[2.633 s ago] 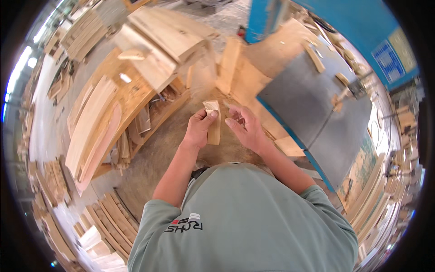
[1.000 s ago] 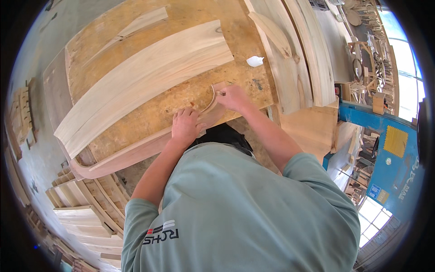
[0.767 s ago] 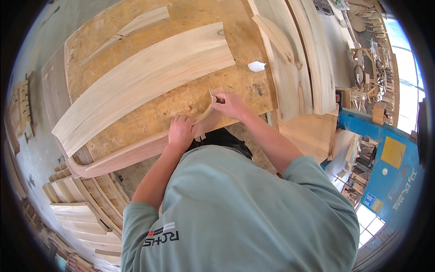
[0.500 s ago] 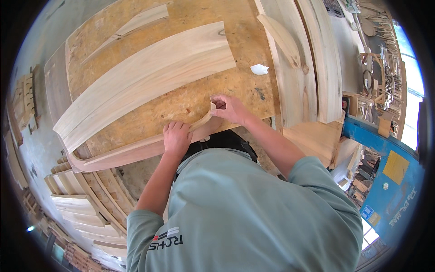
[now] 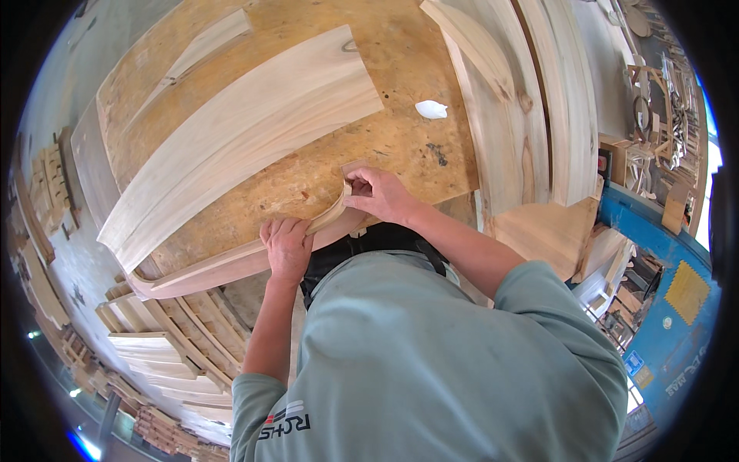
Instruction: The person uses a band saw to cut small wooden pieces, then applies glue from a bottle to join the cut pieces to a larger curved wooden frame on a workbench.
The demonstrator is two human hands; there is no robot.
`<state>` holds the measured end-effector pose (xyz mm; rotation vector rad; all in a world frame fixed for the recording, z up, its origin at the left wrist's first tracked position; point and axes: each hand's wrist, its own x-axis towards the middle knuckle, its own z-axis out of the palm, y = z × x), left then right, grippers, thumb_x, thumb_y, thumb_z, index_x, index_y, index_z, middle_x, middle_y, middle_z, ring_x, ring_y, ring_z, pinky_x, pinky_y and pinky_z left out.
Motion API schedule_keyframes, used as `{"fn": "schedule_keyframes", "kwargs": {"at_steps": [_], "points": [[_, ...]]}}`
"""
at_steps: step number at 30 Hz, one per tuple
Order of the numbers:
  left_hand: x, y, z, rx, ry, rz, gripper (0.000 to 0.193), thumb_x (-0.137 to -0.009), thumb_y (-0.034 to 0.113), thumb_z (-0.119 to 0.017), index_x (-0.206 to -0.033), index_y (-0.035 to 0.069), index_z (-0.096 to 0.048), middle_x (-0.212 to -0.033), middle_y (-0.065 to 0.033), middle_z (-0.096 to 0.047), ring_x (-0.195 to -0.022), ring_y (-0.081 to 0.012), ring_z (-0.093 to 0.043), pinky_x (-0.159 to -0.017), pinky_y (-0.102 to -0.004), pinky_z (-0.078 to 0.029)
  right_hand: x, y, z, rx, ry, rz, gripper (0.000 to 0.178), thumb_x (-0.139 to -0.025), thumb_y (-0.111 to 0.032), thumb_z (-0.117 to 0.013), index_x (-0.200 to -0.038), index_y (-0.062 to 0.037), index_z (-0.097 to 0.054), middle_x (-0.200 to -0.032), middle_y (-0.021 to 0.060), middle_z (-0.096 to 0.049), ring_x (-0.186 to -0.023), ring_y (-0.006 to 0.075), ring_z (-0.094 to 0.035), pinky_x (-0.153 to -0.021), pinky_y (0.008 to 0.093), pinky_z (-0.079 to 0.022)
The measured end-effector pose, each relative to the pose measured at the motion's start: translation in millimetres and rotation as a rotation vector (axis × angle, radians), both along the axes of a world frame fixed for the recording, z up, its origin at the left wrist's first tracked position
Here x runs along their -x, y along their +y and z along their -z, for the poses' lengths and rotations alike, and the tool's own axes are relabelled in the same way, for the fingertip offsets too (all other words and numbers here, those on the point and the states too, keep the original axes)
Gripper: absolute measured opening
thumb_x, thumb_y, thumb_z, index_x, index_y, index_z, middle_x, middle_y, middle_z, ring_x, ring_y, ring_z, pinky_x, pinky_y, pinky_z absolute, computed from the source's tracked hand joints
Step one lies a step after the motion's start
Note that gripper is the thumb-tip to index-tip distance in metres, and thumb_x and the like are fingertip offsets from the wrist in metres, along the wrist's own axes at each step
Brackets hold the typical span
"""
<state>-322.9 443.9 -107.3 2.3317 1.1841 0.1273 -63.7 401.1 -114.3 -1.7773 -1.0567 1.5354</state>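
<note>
A long, curved wooden piece (image 5: 212,266) lies along the near edge of the workbench, its right end bending up toward my right hand. My left hand (image 5: 286,245) is closed over this piece near its middle, fingers wrapped across the top edge. Farther right, my right hand (image 5: 379,196) pinches the upturned end between thumb and fingers. A small brownish flap (image 5: 354,165) sticks out beyond those fingertips; whether it belongs to the wood or is a separate sheet, I cannot tell. Beyond both hands rests a wide, pale curved panel (image 5: 246,135).
The stained workbench top (image 5: 408,154) carries a white crumpled scrap (image 5: 431,109) and a narrow wood offcut (image 5: 208,46) at the far left. Long boards (image 5: 500,146) stand at the right, near a blue machine (image 5: 654,254). Stacked curved wooden parts (image 5: 165,346) sit at the lower left.
My view has shifted slightly, so the bench items appear farther left. Both hands keep their grip on the curved piece, and more of the brownish flap shows by my right fingertips.
</note>
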Motion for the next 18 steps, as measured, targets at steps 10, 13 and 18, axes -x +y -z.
{"fn": "schedule_keyframes", "kwargs": {"at_steps": [10, 13, 18], "points": [[3, -1, 4, 0.041, -0.006, -0.025, 0.021, -0.075, 0.01, -0.073, -0.096, 0.008, -0.072, -0.098, -0.0074, -0.068, -0.1, -0.0284, -0.061, -0.101, -0.0448, -0.041, 1, -3, 9, -0.028, 0.04, 0.027, 0.046, -0.081, -0.016, -0.08, -0.119, 0.0031, -0.063, -0.101, 0.0121, -0.07, -0.092, 0.0181, -0.068, -0.086, 0.0315, -0.055], [3, -2, 4, 0.054, 0.018, -0.037, 0.023, -0.075, 0.011, -0.073, -0.098, 0.008, -0.071, -0.099, -0.008, -0.068, -0.1, -0.0292, -0.061, -0.099, -0.0451, -0.042, 3, -7, 16, -0.091, 0.021, 0.059, 0.045, -0.079, -0.022, -0.082, -0.114, 0.0019, -0.065, -0.099, 0.0156, -0.07, -0.09, 0.0235, -0.069, -0.083, 0.0345, -0.055], [7, -3, 9, 0.085, 0.009, -0.05, 0.023, -0.075, 0.011, -0.073, -0.098, 0.008, -0.071, -0.099, -0.008, -0.068, -0.1, -0.0294, -0.061, -0.094, -0.0444, -0.044, 2, -4, 12, -0.065, -0.004, -0.005, 0.044, -0.081, -0.024, -0.08, -0.114, 0.0023, -0.066, -0.1, 0.0156, -0.071, -0.092, 0.024, -0.069, -0.083, 0.0345, -0.055]]}}
